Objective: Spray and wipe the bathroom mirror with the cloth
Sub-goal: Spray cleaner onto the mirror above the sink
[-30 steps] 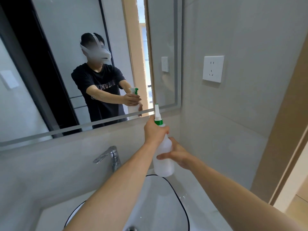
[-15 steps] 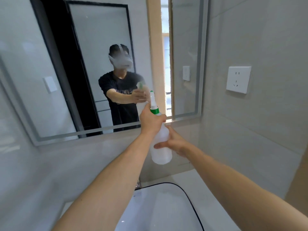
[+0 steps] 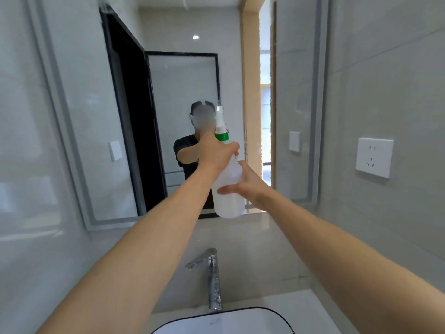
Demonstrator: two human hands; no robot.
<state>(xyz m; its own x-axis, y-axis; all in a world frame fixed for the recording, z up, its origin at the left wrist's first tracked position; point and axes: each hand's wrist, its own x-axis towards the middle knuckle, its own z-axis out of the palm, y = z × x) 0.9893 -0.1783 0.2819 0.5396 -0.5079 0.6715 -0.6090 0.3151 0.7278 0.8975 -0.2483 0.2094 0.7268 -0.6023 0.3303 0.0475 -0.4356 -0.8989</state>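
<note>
So far only the spraying half of the job looks to be under way. Largest in view, the mirror fills the wall ahead and reflects the person; streaks and wavy distortion along its right part and near its top edge suggest liquid already on the glass, though I cannot say how much of the pane is wetted. Below it, the pale surface carries a white basin with a dark rim, and a chrome tap stands behind the basin. On the right wall sits a white socket.

Held up in front of the mirror's lower middle is the spray bottle, translucent white with a green collar, its nozzle upright and aimed at the glass. The left hand grips the bottle at the neck, fingers curled round the trigger end. The right hand cups the bottle's body from the side, thumb across its front.

No cloth shows anywhere, so wiping has not begun and, in my judgement, remains the main work left.
</note>
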